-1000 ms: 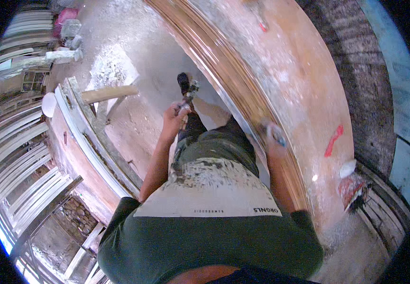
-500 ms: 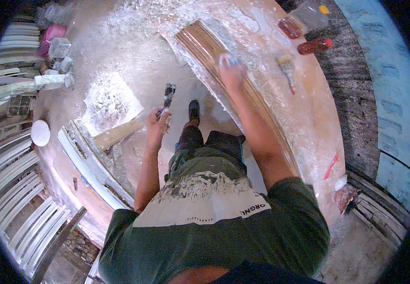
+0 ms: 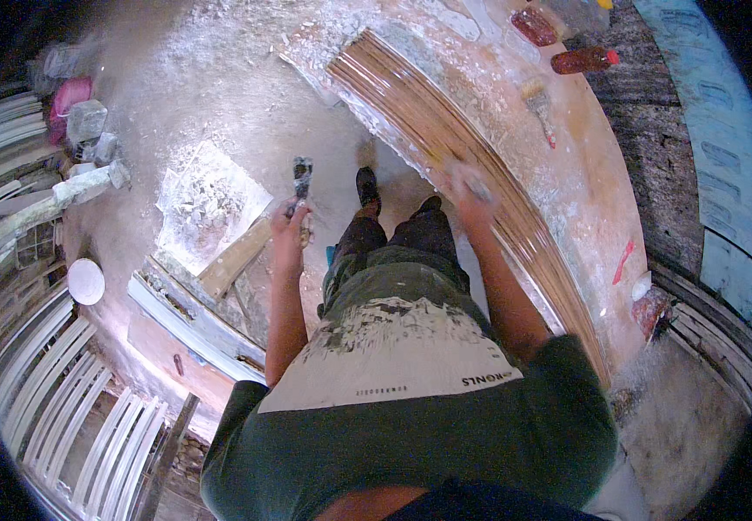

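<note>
My left hand (image 3: 290, 221) is closed round a scraper (image 3: 303, 178), its dark broad end caked with white and pointing away from me. It is held above the floor, left of my legs. My right hand (image 3: 473, 207) is blurred, at the near edge of a long brown wooden moulding (image 3: 454, 122) with lengthwise grooves. The fingers look closed on something pale and greyish that I cannot make out. The moulding lies along the near edge of a dusty, white-smeared worktable (image 3: 567, 182).
Right of the moulding lie a paintbrush (image 3: 538, 113), a red-capped bottle (image 3: 584, 60) and a red strip (image 3: 623, 261). On my left are a white-crusted sheet (image 3: 206, 204), a board (image 3: 235, 259), a round white lid (image 3: 86, 281) and stacked white slats (image 3: 89, 434).
My right hand has drawn back toward me along the moulding, baring its far part. The left hand still holds the scraper, nearly in place. The whole view has shifted slightly.
</note>
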### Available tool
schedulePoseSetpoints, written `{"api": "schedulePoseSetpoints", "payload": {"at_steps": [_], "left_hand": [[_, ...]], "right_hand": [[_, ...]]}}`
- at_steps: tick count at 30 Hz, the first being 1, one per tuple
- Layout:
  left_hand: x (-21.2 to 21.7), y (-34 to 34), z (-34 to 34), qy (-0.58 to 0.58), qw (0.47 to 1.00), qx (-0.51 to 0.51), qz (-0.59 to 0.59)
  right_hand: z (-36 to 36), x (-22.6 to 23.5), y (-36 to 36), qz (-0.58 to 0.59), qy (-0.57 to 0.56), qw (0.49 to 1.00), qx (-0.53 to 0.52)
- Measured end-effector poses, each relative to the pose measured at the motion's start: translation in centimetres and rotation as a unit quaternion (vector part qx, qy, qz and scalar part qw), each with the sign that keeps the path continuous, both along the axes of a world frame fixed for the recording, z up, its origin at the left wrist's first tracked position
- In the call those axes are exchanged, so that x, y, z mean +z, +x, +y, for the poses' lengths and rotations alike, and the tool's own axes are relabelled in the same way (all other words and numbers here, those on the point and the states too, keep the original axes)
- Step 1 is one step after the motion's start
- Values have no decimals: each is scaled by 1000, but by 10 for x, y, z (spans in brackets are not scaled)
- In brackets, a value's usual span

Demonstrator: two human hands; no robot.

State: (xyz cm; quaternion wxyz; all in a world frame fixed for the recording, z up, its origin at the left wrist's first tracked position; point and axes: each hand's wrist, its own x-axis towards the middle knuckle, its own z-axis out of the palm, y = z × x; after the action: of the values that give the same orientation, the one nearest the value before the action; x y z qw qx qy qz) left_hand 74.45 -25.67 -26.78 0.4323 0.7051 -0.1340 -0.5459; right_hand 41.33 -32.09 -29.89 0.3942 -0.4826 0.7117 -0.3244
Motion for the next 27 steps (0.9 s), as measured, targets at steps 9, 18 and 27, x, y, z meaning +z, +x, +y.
{"api": "schedulePoseSetpoints", "payload": {"at_steps": [9,18,27], "left_hand": [[9,-11,-55,-30,996,-73,45],[39,-6,-61,5,987,-146,-64],[17,-37,-86,-58,969,-236,37]], "right_hand": [[33,3,-9,102,30,990,-93],[-218,-10,238,18,-167,985,-39],[34,12,-20,42,-149,979,-135]]}}
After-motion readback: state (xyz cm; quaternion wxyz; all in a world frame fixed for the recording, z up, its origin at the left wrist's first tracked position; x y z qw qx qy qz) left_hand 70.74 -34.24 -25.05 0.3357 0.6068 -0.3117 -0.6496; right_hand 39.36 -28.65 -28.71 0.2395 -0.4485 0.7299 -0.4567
